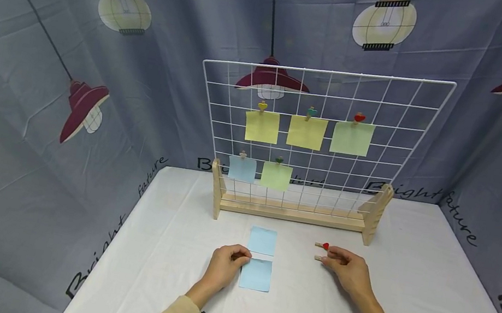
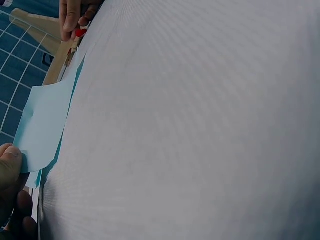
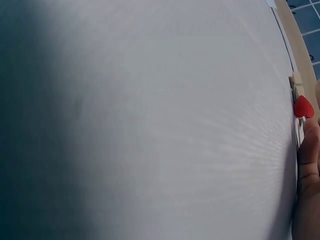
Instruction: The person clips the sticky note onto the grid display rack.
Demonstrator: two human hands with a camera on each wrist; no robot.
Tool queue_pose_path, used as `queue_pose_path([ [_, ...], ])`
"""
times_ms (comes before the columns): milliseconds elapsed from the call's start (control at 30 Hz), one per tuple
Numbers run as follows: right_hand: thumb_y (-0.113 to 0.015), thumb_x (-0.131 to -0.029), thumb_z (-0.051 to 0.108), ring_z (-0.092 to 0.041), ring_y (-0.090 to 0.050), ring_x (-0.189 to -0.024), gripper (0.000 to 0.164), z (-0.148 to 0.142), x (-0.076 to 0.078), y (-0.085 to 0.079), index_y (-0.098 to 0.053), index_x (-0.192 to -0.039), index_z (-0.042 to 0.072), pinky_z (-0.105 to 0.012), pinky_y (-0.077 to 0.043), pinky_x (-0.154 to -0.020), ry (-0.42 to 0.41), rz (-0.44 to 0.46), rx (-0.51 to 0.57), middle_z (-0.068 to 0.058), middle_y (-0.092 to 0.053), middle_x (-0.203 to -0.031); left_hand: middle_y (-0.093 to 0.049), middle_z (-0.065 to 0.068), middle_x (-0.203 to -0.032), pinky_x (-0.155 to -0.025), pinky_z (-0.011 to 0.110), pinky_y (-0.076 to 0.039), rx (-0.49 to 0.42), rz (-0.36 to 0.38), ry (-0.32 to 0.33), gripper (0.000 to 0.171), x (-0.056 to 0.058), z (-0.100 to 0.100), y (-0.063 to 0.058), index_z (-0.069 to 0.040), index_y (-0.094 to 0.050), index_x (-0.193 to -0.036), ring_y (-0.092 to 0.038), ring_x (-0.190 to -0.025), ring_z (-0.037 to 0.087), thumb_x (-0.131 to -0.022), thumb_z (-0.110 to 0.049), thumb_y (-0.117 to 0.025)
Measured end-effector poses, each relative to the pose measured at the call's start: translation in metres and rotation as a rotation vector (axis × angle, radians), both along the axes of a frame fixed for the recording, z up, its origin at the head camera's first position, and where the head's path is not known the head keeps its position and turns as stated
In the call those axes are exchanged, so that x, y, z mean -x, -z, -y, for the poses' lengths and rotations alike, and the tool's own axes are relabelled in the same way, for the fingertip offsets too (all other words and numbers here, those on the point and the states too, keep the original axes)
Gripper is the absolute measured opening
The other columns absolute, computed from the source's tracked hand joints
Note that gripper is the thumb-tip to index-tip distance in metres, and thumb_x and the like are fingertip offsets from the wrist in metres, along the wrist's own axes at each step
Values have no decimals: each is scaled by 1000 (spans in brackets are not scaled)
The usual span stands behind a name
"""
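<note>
My left hand (image 1: 223, 267) pinches the upper left corner of the nearer light-blue sticky note (image 1: 256, 275). In the left wrist view this note (image 2: 47, 122) tilts up, thumb on top and fingers under it. Another blue note (image 1: 263, 241) lies just beyond. My right hand (image 1: 351, 270) has its fingertips right at two small wooden clothespins lying side by side. The farther clothespin (image 1: 319, 244) bears a red heart (image 3: 303, 107); the nearer clothespin (image 1: 318, 257) is partly hidden by my fingertips. I cannot tell whether the fingers have closed on it.
Behind the notes stands a white wire grid (image 1: 310, 161) on a wooden base (image 1: 291, 213). Clothespins hold two yellow notes (image 1: 262, 127), two green notes (image 1: 352, 138) and a blue note (image 1: 242, 169) on it. A white cloth covers the table (image 1: 155, 251); patterned curtains surround it.
</note>
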State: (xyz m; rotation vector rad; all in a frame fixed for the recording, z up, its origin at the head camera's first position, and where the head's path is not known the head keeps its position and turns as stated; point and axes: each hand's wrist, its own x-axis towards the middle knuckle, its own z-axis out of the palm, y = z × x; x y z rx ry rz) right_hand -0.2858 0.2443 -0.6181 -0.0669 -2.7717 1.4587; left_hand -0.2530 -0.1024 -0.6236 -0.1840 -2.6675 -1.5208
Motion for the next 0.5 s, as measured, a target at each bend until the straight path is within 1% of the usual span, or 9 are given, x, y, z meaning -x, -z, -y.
queue_pose_path([
  [167, -81, -91, 25, -4, -60, -83, 40, -1, 2, 2, -73, -123, 2, -19, -49, -69, -8, -1, -31, -12, -77, -107, -76, -6, -90, -74, 21, -53, -1, -8, -6, 7, 1, 0, 1, -19, -79, -93, -64, -80, 3, -95, -14, -74],
  [400, -80, -90, 19, -14, -62, -86, 33, 0, 3, -1, -76, -118, 1, -21, -48, -68, -20, -22, -88, -9, -76, -98, -76, -6, -92, -73, 21, -53, 7, -17, -12, 7, 3, 0, 1, -20, -79, -94, -63, -81, 3, -95, -15, -74],
  [500, -81, -89, 19, -15, -62, -84, 30, 2, 3, 1, -77, -115, 3, -22, -47, -68, -14, -16, -114, -6, -76, -96, -77, -6, -93, -74, 21, -53, 13, -9, -14, 8, 3, 0, 2, -20, -79, -95, -64, -82, 3, -96, -15, -73],
])
